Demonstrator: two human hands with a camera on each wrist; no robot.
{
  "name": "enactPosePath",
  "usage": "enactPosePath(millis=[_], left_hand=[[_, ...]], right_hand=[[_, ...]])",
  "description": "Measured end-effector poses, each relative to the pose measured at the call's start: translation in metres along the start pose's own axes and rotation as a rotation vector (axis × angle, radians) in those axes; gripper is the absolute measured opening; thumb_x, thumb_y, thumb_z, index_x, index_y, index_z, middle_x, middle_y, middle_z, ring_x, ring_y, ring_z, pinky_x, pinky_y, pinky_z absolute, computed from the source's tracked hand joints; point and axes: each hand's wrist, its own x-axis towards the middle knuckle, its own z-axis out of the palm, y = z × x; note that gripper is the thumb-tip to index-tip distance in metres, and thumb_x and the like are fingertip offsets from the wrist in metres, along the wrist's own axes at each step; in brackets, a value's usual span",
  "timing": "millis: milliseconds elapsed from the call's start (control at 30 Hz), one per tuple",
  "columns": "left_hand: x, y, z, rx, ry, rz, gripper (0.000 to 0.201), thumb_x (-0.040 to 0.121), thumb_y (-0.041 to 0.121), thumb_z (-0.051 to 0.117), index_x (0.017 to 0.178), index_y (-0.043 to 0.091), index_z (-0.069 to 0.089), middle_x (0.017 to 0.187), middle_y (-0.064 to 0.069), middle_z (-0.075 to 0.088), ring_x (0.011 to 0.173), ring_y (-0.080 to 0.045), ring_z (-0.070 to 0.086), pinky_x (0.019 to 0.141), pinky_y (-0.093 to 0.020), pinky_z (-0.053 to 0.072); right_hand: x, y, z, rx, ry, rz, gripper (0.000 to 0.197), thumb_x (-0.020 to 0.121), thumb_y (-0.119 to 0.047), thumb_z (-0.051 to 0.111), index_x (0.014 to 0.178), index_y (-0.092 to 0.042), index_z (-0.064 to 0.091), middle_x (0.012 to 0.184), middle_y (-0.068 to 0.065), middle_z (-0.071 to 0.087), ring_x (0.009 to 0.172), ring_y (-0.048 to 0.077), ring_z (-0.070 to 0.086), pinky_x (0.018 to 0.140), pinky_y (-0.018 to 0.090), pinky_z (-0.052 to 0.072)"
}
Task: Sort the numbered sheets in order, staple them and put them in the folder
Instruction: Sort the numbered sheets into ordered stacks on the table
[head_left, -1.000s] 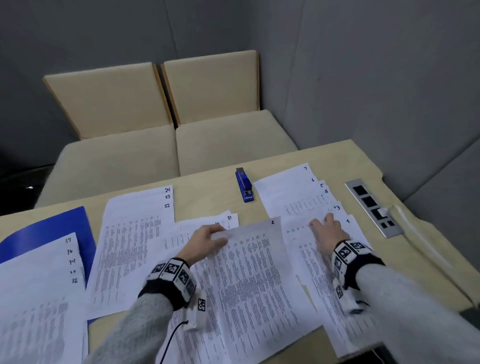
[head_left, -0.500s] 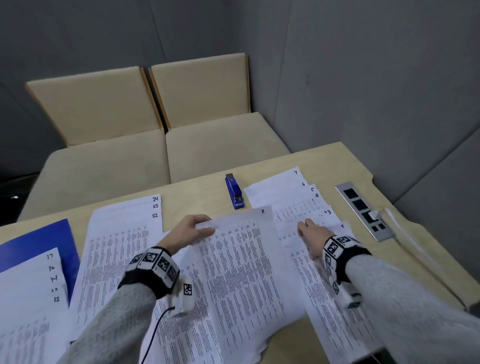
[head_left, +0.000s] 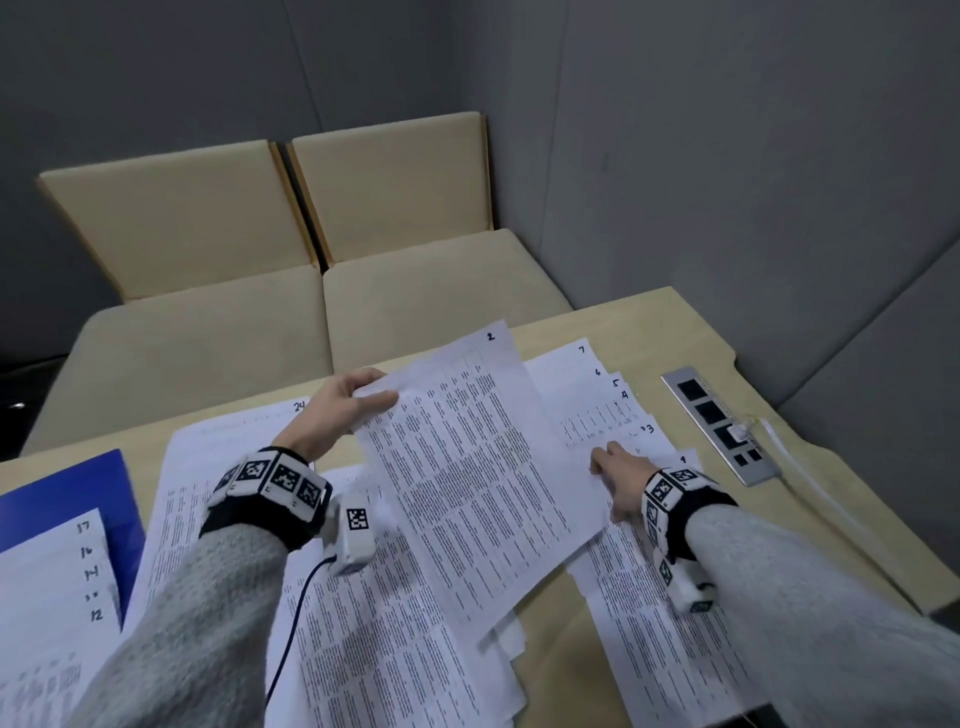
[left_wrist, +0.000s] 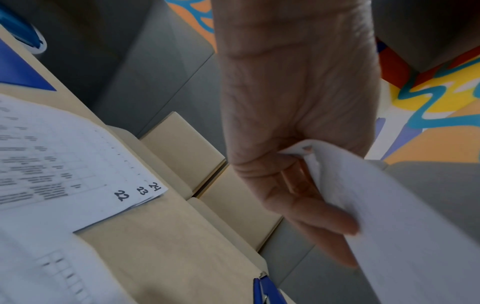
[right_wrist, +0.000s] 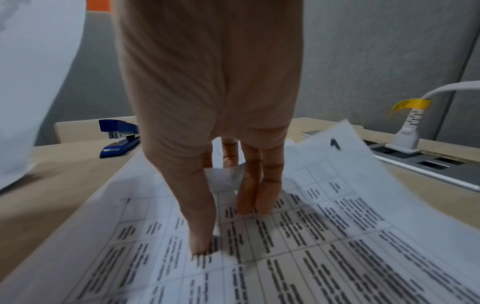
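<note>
My left hand (head_left: 353, 400) pinches the top left corner of the sheet numbered 2 (head_left: 478, 467) and holds it raised and tilted over the middle of the table (head_left: 649, 322). In the left wrist view the left hand (left_wrist: 298, 185) has thumb and fingers on either side of that sheet (left_wrist: 415, 226). My right hand (head_left: 605, 465) rests with straight fingers on the sheet numbered 1 (head_left: 691, 649), the nearest of a fanned pile (head_left: 582, 384) marked 7 down to 3. The far corner of this sheet (right_wrist: 337, 205) curls up beside the right hand (right_wrist: 228, 226). The blue stapler (right_wrist: 118, 137) lies beyond, hidden in the head view.
A blue folder (head_left: 62, 499) lies at the left under a pile numbered 12 to 17 (head_left: 52, 597). A pile marked 22 to 24 (left_wrist: 78, 174) sits beside it, with more sheets (head_left: 389, 649) in front of me. A socket strip (head_left: 719, 423) with a white cable is at the right. Beige benches (head_left: 311, 322) stand beyond.
My left hand has lifted sheet 2 off the middle pile and carried it up and rightward. My right hand has stayed on the right pile, sliding slightly nearer.
</note>
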Motion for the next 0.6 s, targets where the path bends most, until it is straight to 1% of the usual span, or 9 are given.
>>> enactPosePath(millis=[67, 100, 200, 267, 333, 433, 467, 500, 600], left_hand=[[-0.005, -0.004, -0.001, 0.027, -0.012, -0.009, 0.032, 0.075, 0.04, 0.07, 0.097, 0.017, 0.068, 0.101, -0.02, 0.069, 0.085, -0.031, 0.064, 0.08, -0.044, 0.045], [-0.005, -0.006, -0.002, 0.036, -0.016, -0.011, 0.032, 0.075, 0.04, 0.069, 0.095, 0.015, 0.067, 0.095, -0.019, 0.069, 0.081, -0.029, 0.061, 0.076, -0.042, 0.042], [-0.001, -0.007, -0.011, 0.082, 0.009, -0.013, 0.028, 0.083, 0.034, 0.068, 0.099, 0.011, 0.066, 0.085, -0.01, 0.062, 0.078, -0.023, 0.052, 0.07, -0.035, 0.037], [0.006, -0.005, -0.016, 0.071, 0.077, -0.009, 0.028, 0.09, 0.023, 0.065, 0.112, 0.007, 0.063, 0.092, -0.005, 0.065, 0.079, -0.02, 0.055, 0.069, -0.029, 0.039], [0.019, -0.002, -0.019, 0.033, 0.142, 0.011, 0.034, 0.09, 0.019, 0.063, 0.12, 0.004, 0.059, 0.103, -0.008, 0.067, 0.076, -0.013, 0.06, 0.068, -0.024, 0.043], [0.037, 0.004, -0.009, -0.046, 0.228, 0.034, 0.044, 0.09, 0.02, 0.065, 0.129, 0.002, 0.054, 0.122, -0.015, 0.062, 0.073, -0.007, 0.059, 0.057, -0.017, 0.043], [0.04, 0.006, 0.002, -0.061, 0.231, 0.032, 0.045, 0.09, 0.02, 0.064, 0.13, 0.003, 0.053, 0.121, -0.015, 0.061, 0.074, -0.008, 0.058, 0.055, -0.014, 0.043], [0.042, 0.009, 0.017, -0.058, 0.204, 0.026, 0.041, 0.091, 0.019, 0.064, 0.128, 0.006, 0.054, 0.115, -0.012, 0.062, 0.077, -0.012, 0.058, 0.056, -0.014, 0.043], [0.048, 0.009, 0.078, -0.001, 0.05, 0.03, 0.014, 0.091, 0.015, 0.063, 0.104, 0.013, 0.06, 0.095, -0.008, 0.059, 0.08, -0.019, 0.055, 0.059, -0.023, 0.041]], right_hand=[[-0.001, -0.002, 0.0, -0.041, -0.013, 0.016, 0.058, 0.067, -0.011, 0.082, 0.113, -0.012, 0.047, 0.117, 0.004, 0.033, 0.09, 0.028, 0.056, 0.079, 0.032, 0.05], [-0.002, -0.002, 0.0, -0.048, -0.011, 0.012, 0.049, 0.069, -0.011, 0.08, 0.107, -0.012, 0.048, 0.112, 0.003, 0.032, 0.087, 0.027, 0.055, 0.078, 0.03, 0.049], [-0.011, -0.001, -0.003, -0.042, 0.05, -0.012, 0.019, 0.08, -0.004, 0.061, 0.095, -0.009, 0.051, 0.102, 0.002, 0.038, 0.096, 0.027, 0.056, 0.078, 0.033, 0.046], [-0.022, 0.005, -0.011, -0.022, 0.071, -0.041, 0.017, 0.082, -0.002, 0.048, 0.096, -0.005, 0.058, 0.098, 0.004, 0.049, 0.099, 0.027, 0.056, 0.079, 0.032, 0.043], [-0.035, 0.012, -0.021, -0.019, 0.082, -0.063, 0.01, 0.082, -0.006, 0.049, 0.083, -0.007, 0.059, 0.088, 0.003, 0.053, 0.088, 0.024, 0.056, 0.068, 0.03, 0.04], [-0.055, 0.022, -0.031, -0.008, 0.112, -0.049, 0.016, 0.077, -0.004, 0.048, 0.065, -0.014, 0.047, 0.071, 0.003, 0.051, 0.071, 0.022, 0.051, 0.057, 0.03, 0.035], [-0.061, 0.022, -0.034, -0.004, 0.114, -0.036, 0.017, 0.074, -0.002, 0.045, 0.063, -0.015, 0.042, 0.069, 0.004, 0.049, 0.068, 0.022, 0.048, 0.057, 0.031, 0.033], [-0.067, 0.022, -0.037, 0.002, 0.123, -0.034, 0.017, 0.072, -0.002, 0.043, 0.062, -0.015, 0.039, 0.068, 0.004, 0.047, 0.068, 0.021, 0.046, 0.057, 0.031, 0.031], [-0.08, 0.016, -0.044, 0.002, 0.132, -0.03, 0.016, 0.073, -0.002, 0.041, 0.065, -0.016, 0.04, 0.071, 0.001, 0.047, 0.073, 0.022, 0.046, 0.057, 0.03, 0.031]])
